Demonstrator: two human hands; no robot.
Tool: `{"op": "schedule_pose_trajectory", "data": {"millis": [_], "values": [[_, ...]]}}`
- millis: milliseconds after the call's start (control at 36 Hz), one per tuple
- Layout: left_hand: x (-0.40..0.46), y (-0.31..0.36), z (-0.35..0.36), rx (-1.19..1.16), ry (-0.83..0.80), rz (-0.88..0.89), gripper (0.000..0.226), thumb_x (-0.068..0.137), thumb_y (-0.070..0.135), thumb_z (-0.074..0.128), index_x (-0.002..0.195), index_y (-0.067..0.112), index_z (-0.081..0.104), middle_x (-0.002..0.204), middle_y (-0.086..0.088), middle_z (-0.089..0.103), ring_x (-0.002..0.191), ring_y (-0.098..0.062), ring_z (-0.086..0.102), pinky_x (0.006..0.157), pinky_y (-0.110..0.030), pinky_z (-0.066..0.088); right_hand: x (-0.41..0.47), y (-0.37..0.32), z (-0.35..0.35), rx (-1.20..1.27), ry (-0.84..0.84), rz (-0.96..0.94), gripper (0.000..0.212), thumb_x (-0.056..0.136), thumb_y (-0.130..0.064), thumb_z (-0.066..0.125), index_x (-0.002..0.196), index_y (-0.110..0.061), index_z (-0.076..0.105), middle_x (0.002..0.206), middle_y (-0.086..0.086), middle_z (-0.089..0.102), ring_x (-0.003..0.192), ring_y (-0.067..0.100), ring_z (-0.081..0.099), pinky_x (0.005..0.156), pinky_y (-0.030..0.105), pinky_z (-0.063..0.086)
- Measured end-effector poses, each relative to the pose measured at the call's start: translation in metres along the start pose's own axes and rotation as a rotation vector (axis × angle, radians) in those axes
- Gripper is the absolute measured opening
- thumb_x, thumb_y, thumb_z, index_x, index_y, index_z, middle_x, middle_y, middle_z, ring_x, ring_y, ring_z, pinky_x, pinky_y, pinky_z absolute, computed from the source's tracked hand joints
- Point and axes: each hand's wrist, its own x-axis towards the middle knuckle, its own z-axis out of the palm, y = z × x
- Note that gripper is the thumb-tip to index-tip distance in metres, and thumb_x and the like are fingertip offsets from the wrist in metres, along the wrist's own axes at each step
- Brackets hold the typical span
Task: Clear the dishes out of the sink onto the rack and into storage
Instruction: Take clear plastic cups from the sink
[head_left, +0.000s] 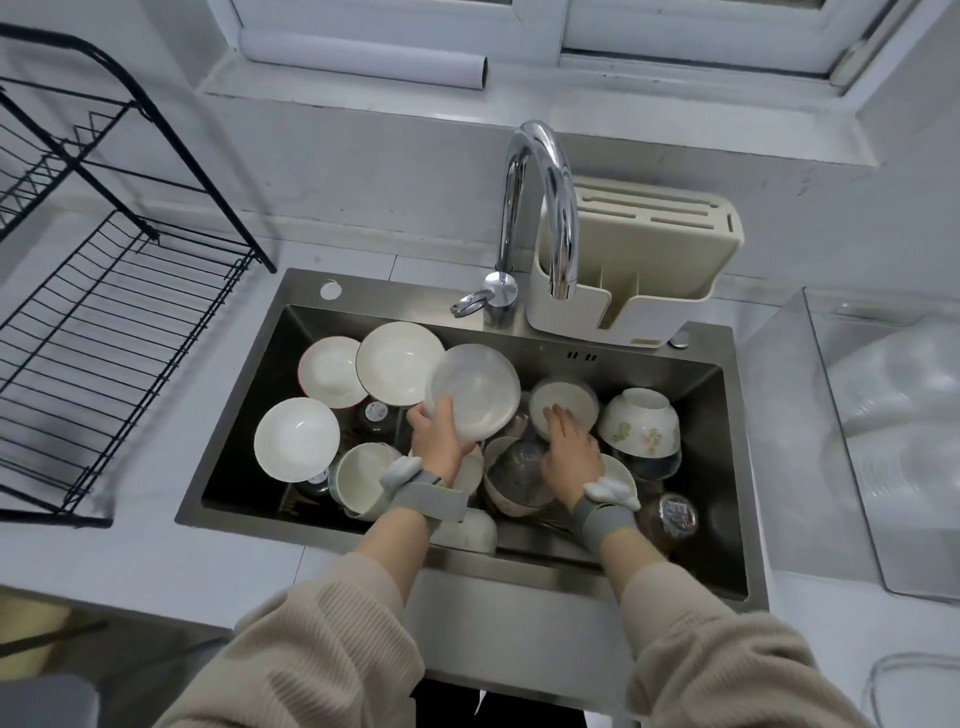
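The steel sink (727, 467) is full of white plates, bowls and glassware. My left hand (435, 439) grips the near rim of a white plate (475, 391), which is tilted and lifted above the pile. My right hand (570, 453) reaches into a small white bowl (563, 402), its fingers over the near rim. More white plates (399, 361) (296, 439) lie at the left of the sink. A flowered bowl (641, 422) sits overturned at the right. A black wire dish rack (104, 322) stands on the counter to the left.
The chrome faucet (540, 208) arches over the back of the sink. A cream utensil holder (634, 260) stands behind it. A clear storage bin (893, 441) with plates inside sits at the right. A glass jar (670, 517) lies near my right wrist.
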Motion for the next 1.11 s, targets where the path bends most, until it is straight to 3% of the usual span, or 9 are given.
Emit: {"op": "schedule_pose_trajectory", "data": {"millis": [56, 139, 222, 333, 444, 556, 778, 945, 1111], "values": [[-0.002, -0.001, -0.001, 0.010, -0.003, 0.023, 0.079, 0.050, 0.058, 0.048, 0.118, 0.018, 0.037, 0.111, -0.004, 0.045, 0.102, -0.029, 0.046, 0.094, -0.055, 0.048, 0.007, 0.012, -0.003, -0.126, -0.140, -0.041, 0.064, 0.095, -0.019, 0.045, 0.152, -0.019, 0.016, 0.158, 0.001, 0.023, 0.149, 0.019, 0.011, 0.118, 0.039, 0.015], [-0.006, 0.000, 0.001, 0.020, -0.006, 0.045, 0.083, 0.055, 0.056, 0.048, 0.123, 0.009, 0.039, 0.117, -0.012, 0.044, 0.110, -0.037, 0.047, 0.095, -0.057, 0.047, 0.018, 0.020, -0.009, -0.203, -0.239, -0.028, 0.061, 0.095, -0.018, 0.044, 0.151, -0.017, 0.020, 0.148, 0.008, 0.041, 0.142, 0.026, 0.027, 0.119, 0.043, 0.013], [-0.010, -0.002, 0.001, 0.119, -0.038, 0.155, 0.093, 0.057, 0.048, 0.039, 0.135, -0.002, 0.038, 0.142, -0.021, 0.032, 0.126, -0.047, 0.037, 0.097, -0.064, 0.041, 0.023, 0.022, -0.015, -0.298, -0.201, -0.041, 0.046, 0.092, -0.012, 0.045, 0.137, -0.017, 0.041, 0.134, 0.009, 0.051, 0.129, 0.030, 0.040, 0.116, 0.045, 0.017], [-0.010, -0.001, 0.000, 0.078, -0.016, 0.109, 0.091, 0.051, 0.056, 0.044, 0.128, 0.007, 0.040, 0.137, -0.018, 0.037, 0.122, -0.043, 0.042, 0.095, -0.061, 0.045, 0.026, 0.017, -0.014, -0.360, -0.049, -0.049, 0.033, 0.089, -0.008, 0.045, 0.117, -0.014, 0.060, 0.120, 0.011, 0.056, 0.119, 0.032, 0.044, 0.113, 0.043, 0.019], [-0.006, 0.000, -0.001, 0.059, -0.017, 0.068, 0.079, 0.044, 0.061, 0.046, 0.112, 0.024, 0.034, 0.130, -0.008, 0.039, 0.116, -0.035, 0.046, 0.095, -0.056, 0.048, 0.023, 0.013, -0.013, -0.270, 0.110, -0.023, 0.030, 0.088, -0.005, 0.045, 0.112, -0.010, 0.060, 0.117, 0.013, 0.056, 0.113, 0.031, 0.047, 0.102, 0.039, 0.027], [-0.005, -0.003, 0.000, 0.030, -0.026, 0.067, 0.081, 0.051, 0.060, 0.048, 0.119, 0.017, 0.038, 0.132, -0.012, 0.039, 0.117, -0.040, 0.045, 0.095, -0.058, 0.047, 0.016, 0.008, -0.021, -0.121, 0.160, 0.032, 0.022, 0.089, -0.005, 0.047, 0.108, -0.006, 0.059, 0.116, 0.014, 0.054, 0.110, 0.030, 0.047, 0.087, 0.035, 0.033], [-0.007, -0.001, 0.000, 0.026, -0.009, 0.042, 0.077, 0.049, 0.061, 0.046, 0.115, 0.024, 0.033, 0.116, -0.005, 0.043, 0.107, -0.033, 0.048, 0.094, -0.055, 0.049, 0.013, 0.005, -0.030, -0.055, 0.155, 0.065, 0.022, 0.094, -0.023, 0.053, 0.104, -0.006, 0.062, 0.113, 0.014, 0.057, 0.106, 0.031, 0.050, 0.085, 0.038, 0.038], [-0.009, -0.003, 0.002, -0.032, 0.012, 0.046, 0.054, 0.071, 0.049, 0.052, 0.116, 0.024, 0.036, 0.114, -0.002, 0.044, 0.105, -0.028, 0.048, 0.087, -0.051, 0.055, 0.011, 0.001, -0.033, 0.167, 0.171, 0.057, 0.035, 0.097, -0.033, 0.052, 0.101, -0.004, 0.071, 0.106, 0.016, 0.057, 0.100, 0.033, 0.053, 0.082, 0.040, 0.043], [-0.005, -0.007, 0.002, -0.034, 0.023, 0.053, 0.035, 0.090, 0.036, 0.053, 0.117, 0.024, 0.035, 0.119, -0.004, 0.043, 0.107, -0.027, 0.046, 0.082, -0.046, 0.057, 0.011, -0.003, -0.033, 0.134, 0.131, 0.066, 0.012, 0.088, -0.015, 0.061, 0.094, -0.006, 0.066, 0.103, 0.013, 0.055, 0.094, 0.034, 0.057, 0.077, 0.039, 0.047]]}}
